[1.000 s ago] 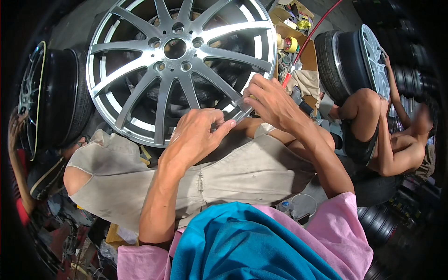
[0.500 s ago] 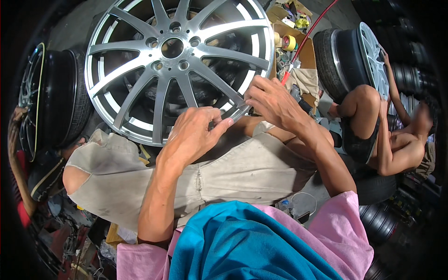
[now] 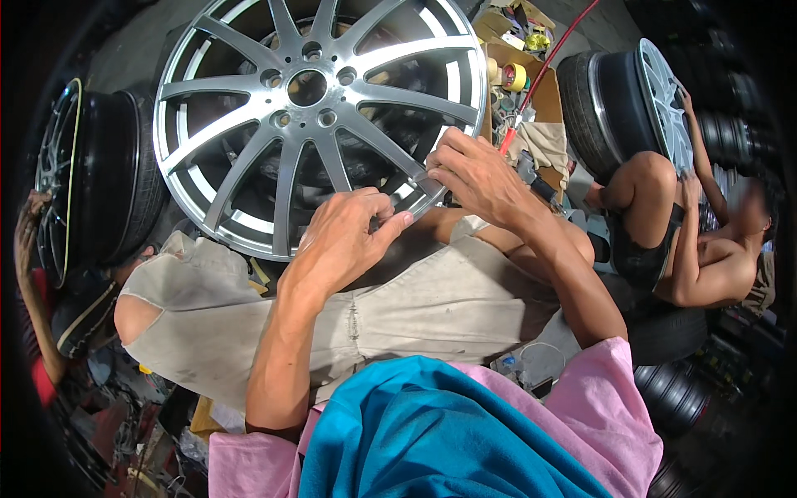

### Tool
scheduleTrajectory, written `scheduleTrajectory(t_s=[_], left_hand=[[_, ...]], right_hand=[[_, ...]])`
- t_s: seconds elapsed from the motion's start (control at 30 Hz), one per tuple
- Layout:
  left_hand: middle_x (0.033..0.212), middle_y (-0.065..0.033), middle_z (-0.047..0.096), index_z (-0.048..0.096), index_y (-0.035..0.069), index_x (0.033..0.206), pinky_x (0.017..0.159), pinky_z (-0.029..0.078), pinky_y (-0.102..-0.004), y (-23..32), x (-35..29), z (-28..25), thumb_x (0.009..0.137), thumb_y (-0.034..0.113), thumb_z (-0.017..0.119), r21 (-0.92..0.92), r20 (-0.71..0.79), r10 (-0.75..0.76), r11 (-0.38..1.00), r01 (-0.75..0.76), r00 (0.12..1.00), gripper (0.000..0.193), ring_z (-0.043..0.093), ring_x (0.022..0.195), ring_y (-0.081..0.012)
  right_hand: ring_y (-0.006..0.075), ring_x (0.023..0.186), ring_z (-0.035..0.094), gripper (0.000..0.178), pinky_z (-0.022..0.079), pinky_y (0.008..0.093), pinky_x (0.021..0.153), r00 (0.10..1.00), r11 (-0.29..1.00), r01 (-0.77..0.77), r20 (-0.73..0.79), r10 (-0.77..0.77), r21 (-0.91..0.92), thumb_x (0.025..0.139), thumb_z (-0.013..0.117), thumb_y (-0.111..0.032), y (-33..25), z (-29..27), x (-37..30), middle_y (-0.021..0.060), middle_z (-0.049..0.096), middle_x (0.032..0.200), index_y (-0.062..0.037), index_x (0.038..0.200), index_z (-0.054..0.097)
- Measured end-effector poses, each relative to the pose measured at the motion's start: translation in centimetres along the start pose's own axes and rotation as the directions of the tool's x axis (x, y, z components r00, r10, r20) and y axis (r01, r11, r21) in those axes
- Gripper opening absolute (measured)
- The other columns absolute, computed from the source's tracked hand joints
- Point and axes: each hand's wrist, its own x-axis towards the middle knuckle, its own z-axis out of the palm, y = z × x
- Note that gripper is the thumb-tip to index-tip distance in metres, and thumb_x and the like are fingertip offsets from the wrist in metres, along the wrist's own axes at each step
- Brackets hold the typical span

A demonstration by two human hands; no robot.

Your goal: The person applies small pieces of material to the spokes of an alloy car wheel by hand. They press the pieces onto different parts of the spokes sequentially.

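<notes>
A large silver alloy wheel (image 3: 241, 124) with many spokes lies face up before me. On its near edge rests my left hand (image 3: 344, 228), fingers bent over the lip and the thumb stretched out to the right. My right hand (image 3: 477, 174) is closed in a pinch at the wheel's near right edge, by a spoke's outer end. Whatever lies between its fingertips is too small or hidden to make out. White patches show between the spokes near the rim, one beside the right hand's knuckles.
A cardboard box (image 3: 548, 100) with tape rolls and clutter stands at the right, crossed by a red hose (image 3: 544, 70). Beyond it a person (image 3: 706, 257) handles another wheel with a tyre (image 3: 664, 108). At the left, another person's hand (image 3: 31, 220) touches a third wheel (image 3: 56, 183).
My right hand has shifted slightly left along the wheel's edge, still pinched. My left hand stays put. At the left, the other person's hand has changed its place on the third wheel.
</notes>
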Motion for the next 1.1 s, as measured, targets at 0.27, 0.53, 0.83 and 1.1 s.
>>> scheduleTrajectory(t_s=[0.27, 0.53, 0.83, 1.1], left_hand=[[0.080, -0.0143, 0.073, 0.078, -0.006, 0.095, 0.062, 0.051, -0.0378, 0.1, -0.1, -0.1, 0.101, 0.024, 0.081, 0.006, 0.009, -0.010, 1.000, 0.010, 1.000, 0.031, 0.064, 0.062, -0.0209], [0.078, -0.0143, 0.071, 0.077, -0.007, 0.095, 0.062, 0.051, -0.0380, 0.3, -0.1, -0.1, 0.101, 0.025, 0.081, 0.020, 0.013, -0.023, 1.000, 0.023, 1.000, 0.032, 0.062, 0.061, -0.0204], [0.076, -0.0139, 0.070, 0.076, -0.006, 0.090, 0.060, 0.050, -0.0375, 0.1, -0.1, 0.0, 0.101, 0.026, 0.080, 0.003, -0.001, -0.003, 1.000, 0.003, 1.000, 0.034, 0.061, 0.059, -0.0199], [0.079, -0.0150, 0.071, 0.077, -0.005, 0.094, 0.064, 0.051, -0.0406, 0.5, -0.3, -0.6, 0.101, 0.027, 0.081, 0.042, 0.012, -0.029, 0.999, 0.028, 1.000, 0.033, 0.064, 0.064, -0.0254]], right_hand=[[0.0291, 0.100, 0.063, 0.010, 0.050, 0.0430, 0.087, 1.000, 0.999, 0.007, 0.015, -0.007, -0.042, 0.104, 0.064, -0.016, 0.3, -0.2, -1.0, 0.0083, 0.057, 0.107, -0.0066, 0.105, 0.067], [0.0284, 0.101, 0.061, 0.008, 0.052, 0.0430, 0.090, 0.999, 0.999, 0.034, -0.031, -0.034, -0.019, 0.100, 0.069, -0.014, -0.5, -0.1, -0.2, 0.0083, 0.056, 0.106, -0.0061, 0.104, 0.068], [0.0283, 0.102, 0.057, 0.010, 0.052, 0.0428, 0.092, 0.996, 0.995, 0.049, 0.080, -0.042, -0.091, 0.099, 0.070, -0.013, 0.2, -0.9, -1.7, 0.0079, 0.055, 0.110, -0.0061, 0.106, 0.069], [0.0292, 0.107, 0.058, 0.011, 0.051, 0.0444, 0.094, 0.993, 0.993, 0.068, 0.105, -0.058, -0.100, 0.101, 0.069, -0.015, -0.4, -1.6, -0.9, 0.0086, 0.056, 0.113, -0.0062, 0.107, 0.070]])
